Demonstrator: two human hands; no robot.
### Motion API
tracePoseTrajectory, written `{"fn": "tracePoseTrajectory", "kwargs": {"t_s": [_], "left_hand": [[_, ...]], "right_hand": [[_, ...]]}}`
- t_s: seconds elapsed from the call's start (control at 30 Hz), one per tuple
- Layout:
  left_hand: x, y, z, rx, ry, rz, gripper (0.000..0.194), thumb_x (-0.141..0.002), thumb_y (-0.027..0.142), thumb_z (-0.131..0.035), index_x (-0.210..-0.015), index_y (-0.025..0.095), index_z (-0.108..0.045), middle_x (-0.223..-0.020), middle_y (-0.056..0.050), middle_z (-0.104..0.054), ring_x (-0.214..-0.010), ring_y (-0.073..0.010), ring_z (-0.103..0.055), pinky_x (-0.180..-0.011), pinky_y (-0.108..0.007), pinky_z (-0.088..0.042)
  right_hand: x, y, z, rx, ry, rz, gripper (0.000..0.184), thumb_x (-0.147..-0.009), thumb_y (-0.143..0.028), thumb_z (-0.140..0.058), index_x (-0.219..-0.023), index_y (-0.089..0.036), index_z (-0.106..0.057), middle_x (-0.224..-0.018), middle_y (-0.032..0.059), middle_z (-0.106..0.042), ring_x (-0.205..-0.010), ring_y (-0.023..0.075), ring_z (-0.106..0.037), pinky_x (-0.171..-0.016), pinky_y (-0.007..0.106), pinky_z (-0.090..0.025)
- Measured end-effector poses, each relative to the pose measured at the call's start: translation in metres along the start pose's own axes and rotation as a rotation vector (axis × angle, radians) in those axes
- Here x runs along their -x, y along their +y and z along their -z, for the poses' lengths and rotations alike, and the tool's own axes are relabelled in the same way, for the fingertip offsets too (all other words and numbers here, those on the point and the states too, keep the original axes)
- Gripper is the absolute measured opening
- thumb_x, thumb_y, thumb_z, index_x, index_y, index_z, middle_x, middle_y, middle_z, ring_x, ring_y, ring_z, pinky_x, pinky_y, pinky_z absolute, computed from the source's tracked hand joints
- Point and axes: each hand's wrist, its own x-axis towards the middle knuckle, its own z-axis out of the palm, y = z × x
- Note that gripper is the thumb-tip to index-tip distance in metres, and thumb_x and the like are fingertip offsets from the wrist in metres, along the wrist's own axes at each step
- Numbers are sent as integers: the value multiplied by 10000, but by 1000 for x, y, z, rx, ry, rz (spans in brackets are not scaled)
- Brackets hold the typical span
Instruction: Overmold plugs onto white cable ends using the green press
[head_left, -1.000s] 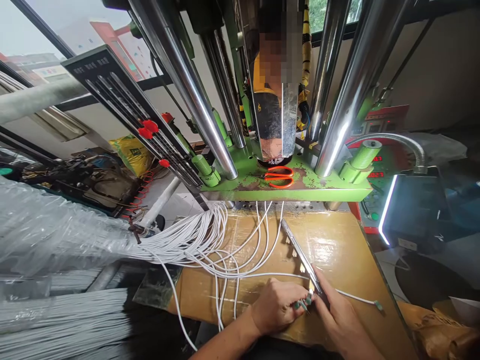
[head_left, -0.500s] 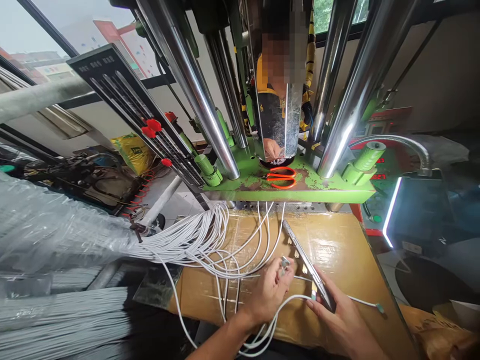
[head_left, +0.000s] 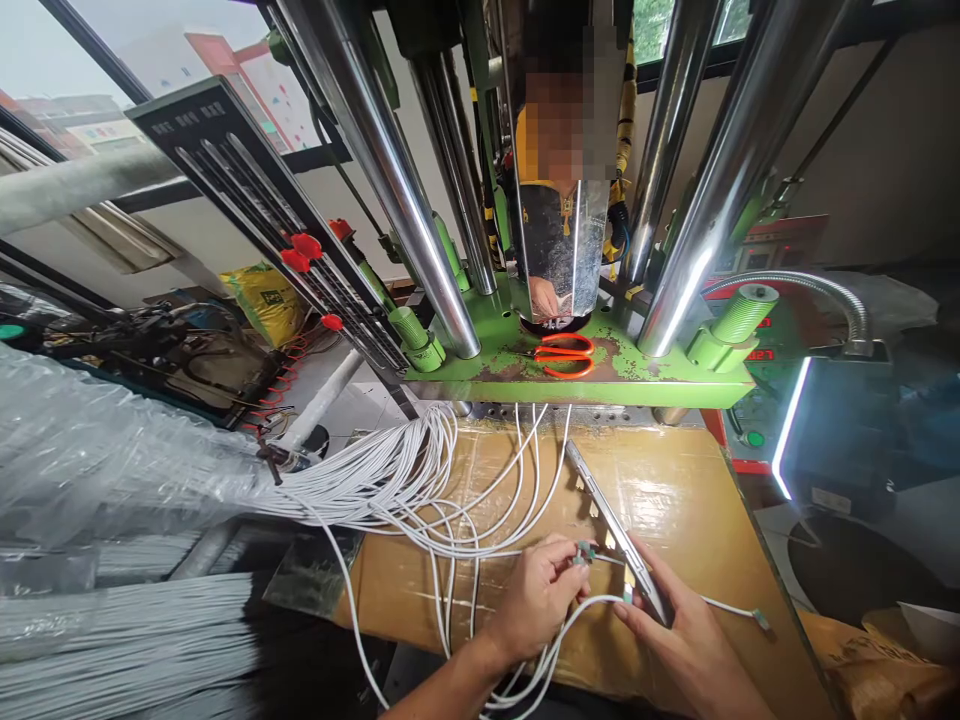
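My left hand (head_left: 541, 598) is closed, pinching a white cable by its small green-and-silver connector end (head_left: 583, 552). That end points toward the metal bar, a short gap away from it. In my right hand (head_left: 679, 625) is the near end of a long metal bar (head_left: 616, 530), held tilted over the board, fingers on one side and thumb on the other. Several small connectors stick out along the bar's left edge. One white cable (head_left: 585, 602) runs to a connector near my right thumb. Another cable end (head_left: 760, 620) lies to the right of my right hand.
A large bundle of white cables (head_left: 375, 480) spreads over the left of the brown board (head_left: 667, 480). Orange-handled scissors (head_left: 564, 372) lie on the green machine plate (head_left: 630, 370). Steel columns (head_left: 390, 190) rise from it. A shiny metal block (head_left: 562, 240) reflects a person.
My left hand has turned and shifted slightly right and down, bringing the connector end closer to the metal bar. My right hand and the bar stay nearly still.
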Motion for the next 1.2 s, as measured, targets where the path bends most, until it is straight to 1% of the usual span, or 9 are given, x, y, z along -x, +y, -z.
{"fn": "tracePoseTrajectory", "kwargs": {"t_s": [0.17, 0.27, 0.47, 0.6, 0.73, 0.9, 1.03, 1.13, 1.2], "left_hand": [[-6, -3, -6, 209, 9, 114, 145, -731, 221, -698, -816, 137, -615, -658, 22, -574, -553, -81, -501, -534, -194, -398], [-7, 0, -6, 88, 55, 61, 145, -766, 264, -682, -786, 150, -594, -635, 42, -541, -519, -73, -491, -514, -192, -399], [-4, 6, 6, -387, -68, -280, 223, -859, 206, -580, -1071, 191, -648, -918, -32, -717, -804, -148, -654, -773, -239, -494], [-12, -4, 8, -511, -122, -606, 256, -852, 95, -508, -1032, 161, -679, -947, -67, -721, -879, -165, -663, -824, -244, -501], [-20, -12, 6, -534, -103, -732, 268, -830, 66, -523, -1041, 146, -666, -948, -75, -721, -872, -167, -667, -833, -246, -514], [-22, -13, 7, -589, -103, -788, 322, -787, -1, -497, -1036, 128, -656, -966, -84, -722, -856, -176, -665, -815, -262, -527], [-23, -13, 7, -628, -112, -793, 329, -801, 0, -475, -1050, 114, -656, -986, -101, -720, -864, -186, -662, -807, -280, -528], [-23, -7, 5, -567, -119, -718, 316, -815, 18, -477, -1040, 109, -681, -964, -107, -725, -868, -191, -666, -807, -284, -520], [-22, 0, 5, -455, -98, -599, 258, -836, 66, -523, -993, 130, -717, -946, -95, -729, -871, -184, -663, -816, -276, -509]], "right_hand": [[0, -3, -1, -28, 6, 22, 850, -743, -453, -604, -1448, -77, -313, -1090, 89, -624, -836, 213, -552, -855, 351, -451], [1, -5, 0, -23, 13, 22, 846, -737, -452, -607, -1439, -70, -331, -1021, 79, -642, -790, 208, -552, -825, 353, -464], [0, 2, 0, -60, 21, 41, 800, -726, -404, -645, -1431, -136, -379, -1330, 108, -554, -973, 240, -581, -920, 353, -447], [-1, 5, -1, -45, 41, 53, 765, -736, -369, -652, -1424, -140, -408, -1184, 90, -651, -974, 249, -602, -887, 340, -469], [-1, 3, -1, -40, 70, 59, 730, -727, -355, -656, -1399, -150, -457, -1048, 63, -701, -917, 238, -627, -858, 323, -488], [0, 2, 0, -17, 95, 51, 736, -713, -389, -681, -1386, -163, -486, -912, 44, -719, -842, 237, -641, -798, 313, -506], [-1, 7, -1, 10, 86, 62, 749, -743, -404, -659, -1413, -145, -445, -976, 58, -707, -906, 239, -620, -850, 323, -483], [-2, 8, -2, 37, 66, 76, 776, -776, -397, -625, -1444, -93, -374, -1122, 98, -668, -930, 227, -593, -891, 329, -458], [-2, 7, -1, 22, 51, 79, 780, -780, -400, -622, -1448, -91, -363, -1187, 105, -639, -869, 205, -582, -884, 327, -460]]}}
